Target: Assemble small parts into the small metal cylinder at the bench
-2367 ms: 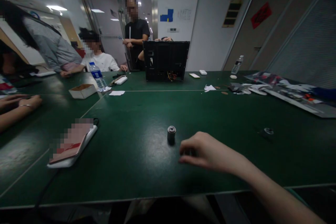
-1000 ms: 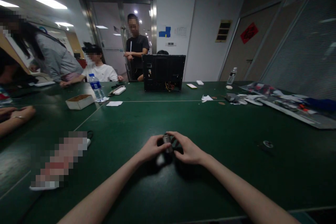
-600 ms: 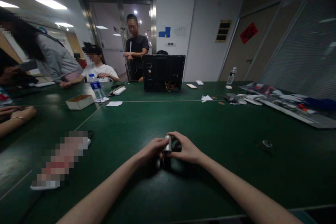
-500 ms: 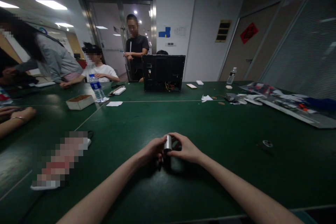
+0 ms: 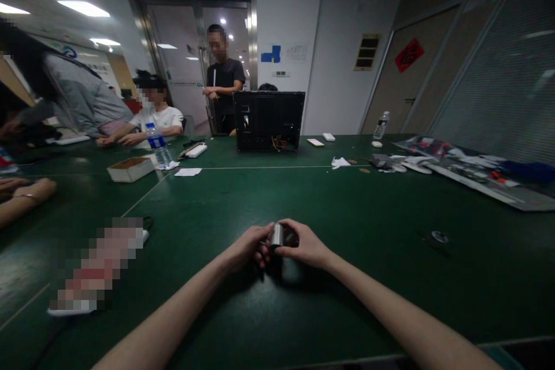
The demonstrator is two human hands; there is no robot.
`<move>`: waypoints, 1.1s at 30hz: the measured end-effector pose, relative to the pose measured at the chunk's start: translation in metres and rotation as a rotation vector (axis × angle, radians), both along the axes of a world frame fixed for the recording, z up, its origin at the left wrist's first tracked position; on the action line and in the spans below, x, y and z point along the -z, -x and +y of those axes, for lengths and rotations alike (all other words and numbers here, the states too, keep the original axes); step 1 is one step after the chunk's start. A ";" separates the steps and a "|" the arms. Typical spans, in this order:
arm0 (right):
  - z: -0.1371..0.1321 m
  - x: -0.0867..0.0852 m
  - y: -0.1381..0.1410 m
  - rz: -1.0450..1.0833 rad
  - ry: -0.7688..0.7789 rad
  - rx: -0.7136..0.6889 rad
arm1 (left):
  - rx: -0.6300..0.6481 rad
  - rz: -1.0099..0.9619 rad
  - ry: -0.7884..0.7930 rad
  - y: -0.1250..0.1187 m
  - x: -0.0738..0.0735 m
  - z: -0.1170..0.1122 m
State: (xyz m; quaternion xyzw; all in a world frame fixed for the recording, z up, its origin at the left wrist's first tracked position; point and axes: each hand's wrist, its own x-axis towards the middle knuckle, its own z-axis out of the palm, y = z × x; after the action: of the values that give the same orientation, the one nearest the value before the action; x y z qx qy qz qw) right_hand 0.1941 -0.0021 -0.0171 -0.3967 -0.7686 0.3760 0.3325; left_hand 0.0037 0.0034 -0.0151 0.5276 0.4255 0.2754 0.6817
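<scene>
A small silver metal cylinder (image 5: pixel 276 235) is held just above the green table (image 5: pixel 243 196) in front of me. My left hand (image 5: pixel 245 248) pinches it from the left with curled fingers. My right hand (image 5: pixel 306 244) grips it from the right, thumb and fingers closed round it. Both forearms reach in from the near edge. A small round metal part (image 5: pixel 439 236) lies on the table to the right, apart from my hands.
A pale flat object (image 5: pixel 93 274) with a black cable lies at the near left. Farther back stand a black open computer case (image 5: pixel 269 120), a water bottle (image 5: pixel 158 144), a cardboard box (image 5: pixel 130 168) and scattered papers (image 5: pixel 468 170). Other people sit and stand at the far left.
My right hand left the table and my left hand came in; both picked up the cylinder that stood on the table. In the last half second the hands have barely shifted.
</scene>
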 end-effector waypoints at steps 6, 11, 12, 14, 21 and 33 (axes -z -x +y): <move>-0.007 -0.006 0.002 -0.076 -0.160 0.042 | 0.036 0.014 -0.113 0.000 -0.008 -0.004; -0.008 -0.007 0.003 -0.060 -0.180 0.041 | -0.012 -0.080 -0.160 0.001 0.000 0.002; -0.008 -0.007 0.003 -0.056 -0.173 0.038 | -0.019 -0.114 -0.139 0.000 0.002 0.003; -0.007 -0.006 0.002 -0.049 -0.165 0.021 | -0.024 -0.184 -0.078 -0.001 0.004 0.003; -0.003 -0.005 0.000 0.051 -0.055 -0.053 | -0.050 -0.299 0.077 -0.003 -0.003 -0.002; -0.006 -0.010 -0.001 -0.029 -0.113 0.006 | -0.019 -0.259 0.068 -0.003 0.000 -0.002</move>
State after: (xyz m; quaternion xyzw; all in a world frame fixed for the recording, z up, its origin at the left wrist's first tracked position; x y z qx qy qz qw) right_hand 0.1950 -0.0080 -0.0069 -0.3849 -0.7921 0.3253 0.3443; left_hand 0.0068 0.0014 -0.0148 0.4602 0.3482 0.3329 0.7458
